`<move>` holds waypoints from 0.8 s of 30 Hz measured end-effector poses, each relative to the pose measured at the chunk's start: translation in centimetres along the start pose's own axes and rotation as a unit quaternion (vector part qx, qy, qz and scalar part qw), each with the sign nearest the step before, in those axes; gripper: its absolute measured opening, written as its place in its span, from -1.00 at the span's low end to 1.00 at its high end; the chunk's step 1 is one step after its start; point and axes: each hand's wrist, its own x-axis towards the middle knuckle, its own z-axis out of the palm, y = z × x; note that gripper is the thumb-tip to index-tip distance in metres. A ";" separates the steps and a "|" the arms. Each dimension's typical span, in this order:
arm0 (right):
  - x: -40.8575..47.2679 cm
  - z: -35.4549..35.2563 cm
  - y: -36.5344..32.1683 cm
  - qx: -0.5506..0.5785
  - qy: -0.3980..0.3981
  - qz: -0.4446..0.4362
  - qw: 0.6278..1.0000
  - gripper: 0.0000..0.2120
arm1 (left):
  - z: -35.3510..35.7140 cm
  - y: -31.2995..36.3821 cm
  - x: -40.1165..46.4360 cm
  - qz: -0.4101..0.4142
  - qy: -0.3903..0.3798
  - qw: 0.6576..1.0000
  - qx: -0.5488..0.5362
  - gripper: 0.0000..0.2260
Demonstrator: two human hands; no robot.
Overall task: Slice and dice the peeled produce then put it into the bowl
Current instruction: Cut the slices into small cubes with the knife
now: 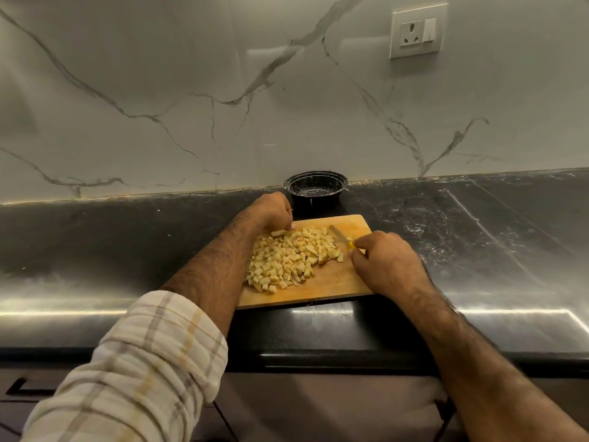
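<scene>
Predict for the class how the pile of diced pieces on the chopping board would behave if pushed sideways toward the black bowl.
The diced pieces are many small loose cubes, so they would probably spread and tumble rather than move as one. They look moist, so some may cling to the wooden board. The bowl stands off the board, so some would likely spill.

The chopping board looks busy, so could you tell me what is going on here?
A person is dicing peeled produce on the wooden board. The right hand grips a yellow-handled knife, while the left hand pinches a piece at the far edge of the diced pile. The black bowl behind the board holds no pieces yet.
</scene>
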 end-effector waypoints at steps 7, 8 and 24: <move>0.3 -0.2 -0.5 -0.010 -0.026 -0.016 0.999 -0.66 | -0.9 -0.3 0.1 -0.024 -0.074 0.997 0.019 -0.77; 0.4 -0.2 -0.7 -0.008 -0.026 -0.026 0.999 -0.65 | -1.0 -0.5 0.2 -0.030 -0.083 0.996 0.019 -0.76; 1.2 -0.4 1.5 -0.033 0.072 0.008 0.997 -0.70 | -3.0 -2.1 0.0 -0.032 -0.106 0.990 -0.092 -0.80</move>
